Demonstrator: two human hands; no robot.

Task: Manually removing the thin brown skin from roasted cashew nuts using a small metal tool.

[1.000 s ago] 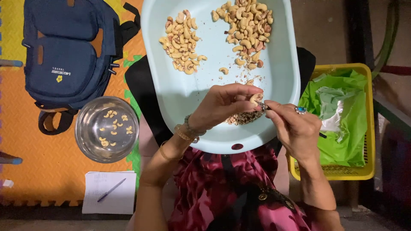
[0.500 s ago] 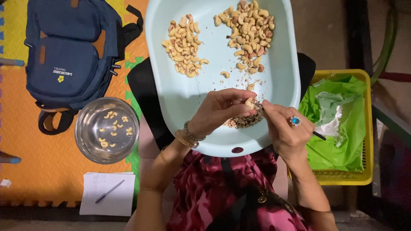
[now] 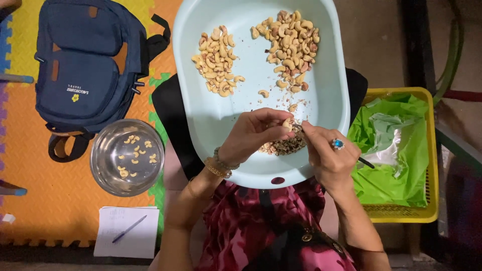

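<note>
A pale blue oval tray (image 3: 211, 120) rests on my lap. It holds a pile of peeled cashews (image 3: 217, 61) on the left, a pile of unpeeled cashews (image 3: 291, 47) on the right, and a heap of brown skins (image 3: 283, 146) near me. My left hand (image 3: 253, 135) pinches one cashew (image 3: 287, 123) over the skins. My right hand (image 3: 329, 155), wearing a blue-stoned ring, grips a thin dark tool (image 3: 365, 162) whose tip touches that cashew.
A steel bowl (image 3: 127, 156) with a few cashews sits on the orange foam mat at my left, below a navy backpack (image 3: 88, 65). A notepad with a pen (image 3: 126, 231) lies nearer. A yellow basket (image 3: 401, 200) lined with a green bag stands at my right.
Both hands have stayed together over the skins, with small finger shifts around the cashew; the view has drifted slightly.
</note>
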